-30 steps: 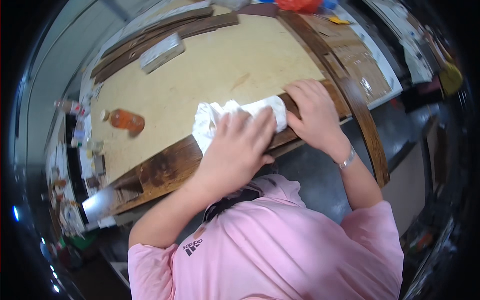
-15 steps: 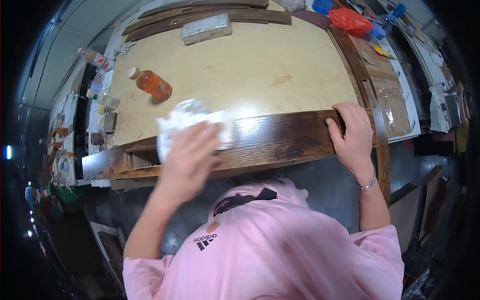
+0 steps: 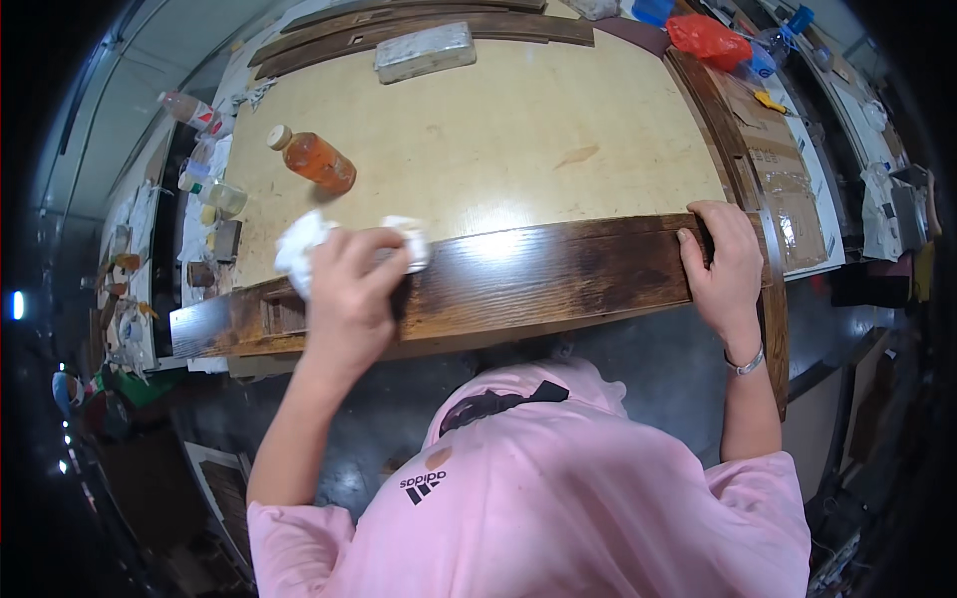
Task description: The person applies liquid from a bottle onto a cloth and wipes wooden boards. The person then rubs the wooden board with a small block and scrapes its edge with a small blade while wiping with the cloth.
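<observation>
The workroom is dim at its rim; a pale table [image 3: 538, 130] fills the middle, with a dark plank [image 3: 538, 264] along its near edge, from about 8 to 3 o'clock. Twelve is taken as away from the person.

Risks, left to right. The plank's recess [image 3: 284, 316], at 8 o'clock from the left hand [image 3: 349, 289], could snag the white cloth [image 3: 302, 249] if a fold dropped over its rim. The left hand's fingers are curled and bunched on the cloth at the plank's left part; a loose corner could trail. The amber bottle [image 3: 319, 164], between 11 and 12 o'clock from that hand, could be knocked by a wide sweep. At the plank's right end, the right hand [image 3: 726, 264] has its fingers laid together over the far edge, the thumb set apart on the face; uneven pressure there could shift the plank or pinch a fingertip.

Not established, left to right. The left fingertips and the cloth's underside are hidden. Whether the amber bottle stands or lies is uncertain. Glare masks the plank's middle finish. The right fingertips' hold is unclear, as is whether the plank touches the long board [image 3: 736, 164] at right.
</observation>
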`<state>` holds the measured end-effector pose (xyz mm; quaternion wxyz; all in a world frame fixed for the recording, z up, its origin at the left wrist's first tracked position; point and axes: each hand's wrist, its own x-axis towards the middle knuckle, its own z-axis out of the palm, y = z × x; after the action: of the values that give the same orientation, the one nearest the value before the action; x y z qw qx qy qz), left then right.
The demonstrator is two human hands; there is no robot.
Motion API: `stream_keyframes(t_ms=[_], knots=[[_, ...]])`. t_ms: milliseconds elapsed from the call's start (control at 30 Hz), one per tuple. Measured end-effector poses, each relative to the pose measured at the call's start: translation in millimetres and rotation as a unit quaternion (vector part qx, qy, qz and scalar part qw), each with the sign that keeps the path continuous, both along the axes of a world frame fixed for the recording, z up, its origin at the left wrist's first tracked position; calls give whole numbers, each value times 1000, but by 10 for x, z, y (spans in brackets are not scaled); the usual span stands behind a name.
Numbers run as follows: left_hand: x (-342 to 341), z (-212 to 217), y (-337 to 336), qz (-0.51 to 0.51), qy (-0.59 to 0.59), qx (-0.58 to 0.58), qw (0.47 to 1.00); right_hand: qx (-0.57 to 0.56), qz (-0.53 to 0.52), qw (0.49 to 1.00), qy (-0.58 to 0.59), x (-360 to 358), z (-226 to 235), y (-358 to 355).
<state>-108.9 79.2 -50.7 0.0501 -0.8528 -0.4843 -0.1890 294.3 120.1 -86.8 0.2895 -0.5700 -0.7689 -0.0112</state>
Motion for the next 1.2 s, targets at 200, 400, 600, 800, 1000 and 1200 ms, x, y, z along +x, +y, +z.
stream_keyframes(t_ms=[200, 400, 600, 800, 1000, 1200], knots=[[-256, -55, -33, 29, 41, 25, 998, 2, -4, 1000, 1, -5, 1, -3], [-101, -40, -16, -31, 55, 16, 998, 6, -2, 1000, 8, 14, -42, -1], [-595, 204, 17, 182, 4, -28, 983, 13, -1, 1000, 3, 0, -22, -2], [-510, -16, -24, -25, -60, -138, 988, 1, -6, 1000, -2, 5, -28, -13], [-1173, 156, -62, 258, -71, -35, 963, -8, -12, 1000, 1, -5, -6, -12], [-981, -44, -315, 71, 10, -35, 997, -14, -4, 1000, -10, -4, -1, -21]])
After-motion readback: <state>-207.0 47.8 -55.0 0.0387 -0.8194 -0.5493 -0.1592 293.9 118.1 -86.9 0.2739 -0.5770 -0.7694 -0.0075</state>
